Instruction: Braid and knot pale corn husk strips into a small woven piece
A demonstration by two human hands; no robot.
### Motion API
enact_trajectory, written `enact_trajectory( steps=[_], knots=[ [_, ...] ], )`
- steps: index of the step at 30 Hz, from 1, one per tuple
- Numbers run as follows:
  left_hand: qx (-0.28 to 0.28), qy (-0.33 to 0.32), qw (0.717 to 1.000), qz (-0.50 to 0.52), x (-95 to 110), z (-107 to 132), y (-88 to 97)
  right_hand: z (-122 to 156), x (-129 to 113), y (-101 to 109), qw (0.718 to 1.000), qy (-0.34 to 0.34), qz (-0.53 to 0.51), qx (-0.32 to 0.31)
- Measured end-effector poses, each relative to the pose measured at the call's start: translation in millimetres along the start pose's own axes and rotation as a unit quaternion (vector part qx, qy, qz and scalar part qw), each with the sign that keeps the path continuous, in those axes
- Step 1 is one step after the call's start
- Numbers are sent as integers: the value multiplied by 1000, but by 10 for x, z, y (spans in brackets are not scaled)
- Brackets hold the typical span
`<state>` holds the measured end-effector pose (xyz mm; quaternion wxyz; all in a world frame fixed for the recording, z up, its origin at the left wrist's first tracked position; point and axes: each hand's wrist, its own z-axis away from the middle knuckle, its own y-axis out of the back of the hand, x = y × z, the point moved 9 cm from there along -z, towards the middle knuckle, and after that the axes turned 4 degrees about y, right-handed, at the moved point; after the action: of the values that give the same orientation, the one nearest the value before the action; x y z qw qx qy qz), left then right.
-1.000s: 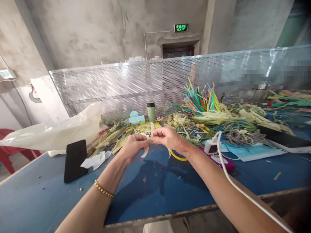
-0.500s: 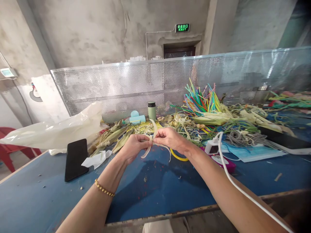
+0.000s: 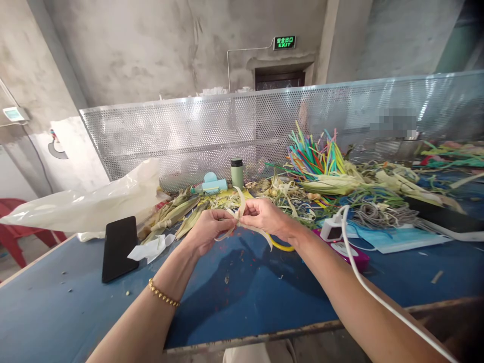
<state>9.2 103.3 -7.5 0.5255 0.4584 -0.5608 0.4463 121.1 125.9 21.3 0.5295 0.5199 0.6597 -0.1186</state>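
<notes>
Both my hands meet above the blue table, pinching a pale corn-husk strip between their fingertips. My left hand, with a gold bead bracelet on its wrist, grips the strip's left part. My right hand pinches it just to the right. One end of the strip sticks up between the hands, and a longer end curls down to the right under my right wrist. A yellow ring lies on the table beneath my right hand.
A black phone and crumpled white paper lie at left. Corn husks, a green bottle, coloured strips and cords are heaped along a perforated metal screen. A white charger with its cable runs toward me at right.
The strip's hanging end has swung from below my left hand over to the right, under my right wrist. Both hands stay nearly where they were.
</notes>
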Motion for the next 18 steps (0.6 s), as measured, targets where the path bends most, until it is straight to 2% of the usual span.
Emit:
enact_trajectory(
  steps=[3, 9, 13, 18],
  knots=[
    [17, -9, 1000, -10, 20, 0, 15, -13, -17, -19, 1000, 21, -12, 7],
    [59, -42, 997, -35, 71, 11, 51, -24, -9, 3, 998, 43, 38, 32],
    [25, -26, 999, -3, 49, 11, 10, -29, -39, 45, 996, 55, 51, 55],
    [-14, 6, 997, 80, 0, 18, -54, -14, -41, 56, 997, 45, 48, 52]
  ],
)
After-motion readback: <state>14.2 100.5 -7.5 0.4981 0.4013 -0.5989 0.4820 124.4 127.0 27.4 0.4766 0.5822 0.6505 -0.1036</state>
